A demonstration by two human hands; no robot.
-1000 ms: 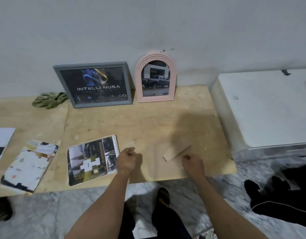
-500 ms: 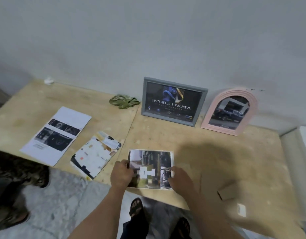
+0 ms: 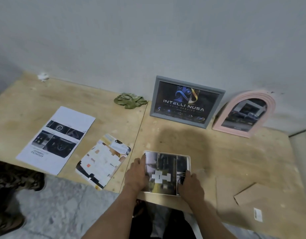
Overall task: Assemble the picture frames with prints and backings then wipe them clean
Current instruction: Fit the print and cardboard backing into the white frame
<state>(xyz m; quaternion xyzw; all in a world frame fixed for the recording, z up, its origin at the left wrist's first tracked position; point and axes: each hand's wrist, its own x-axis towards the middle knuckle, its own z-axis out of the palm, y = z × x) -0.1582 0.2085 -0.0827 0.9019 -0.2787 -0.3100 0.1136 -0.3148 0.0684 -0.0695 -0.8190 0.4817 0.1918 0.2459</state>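
Observation:
A white-edged frame with a photo print (image 3: 166, 169) lies flat near the front edge of the plywood table (image 3: 217, 157). My left hand (image 3: 136, 175) grips its left edge and my right hand (image 3: 190, 184) holds its lower right corner. A grey frame with a dark "INTELLI NUSA" print (image 3: 186, 100) and a pink arched frame with a car picture (image 3: 245, 113) lean upright against the wall. A brown cardboard backing (image 3: 262, 199) lies flat to the right. A crumpled green cloth (image 3: 130, 100) sits by the wall.
Two loose prints lie to the left: a white sheet with dark pictures (image 3: 55, 138) and a collage print (image 3: 103, 160) overhanging the front edge. A small white label (image 3: 257, 214) lies at the front right. A person's camouflage-clad leg (image 3: 11, 185) is at lower left.
My view swung left. Both hands went from fists on the bare table to the photo print frame, then closed on its two sides, where they stay now.

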